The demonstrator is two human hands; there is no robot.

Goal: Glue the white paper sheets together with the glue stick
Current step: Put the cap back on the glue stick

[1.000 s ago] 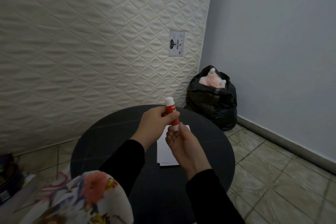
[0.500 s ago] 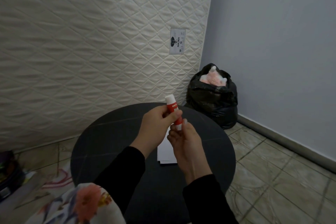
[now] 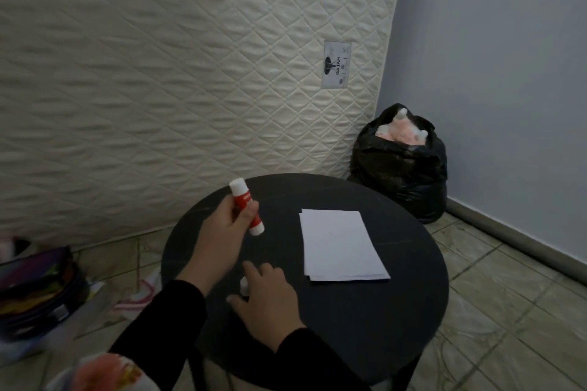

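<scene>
My left hand (image 3: 222,228) grips a red and white glue stick (image 3: 246,206), tilted, above the left part of the round black table (image 3: 397,311). Low over the table's near left part, my right hand (image 3: 270,298) has a small white cap (image 3: 244,285) between its thumb and forefinger. The cap looks to be at or touching the tabletop. A neat stack of white paper sheets (image 3: 340,244) lies flat on the table, to the right of both hands and apart from them.
A quilted white mattress (image 3: 190,73) leans against the wall behind the table. A full black bag (image 3: 400,168) sits in the corner by the blue wall. Colourful folders (image 3: 35,292) lie on the tiled floor at the left.
My hands have separated: the right one came off the glue stick's lower end and dropped to the table with the cap. The left one carried the stick leftward, uncovering the paper.
</scene>
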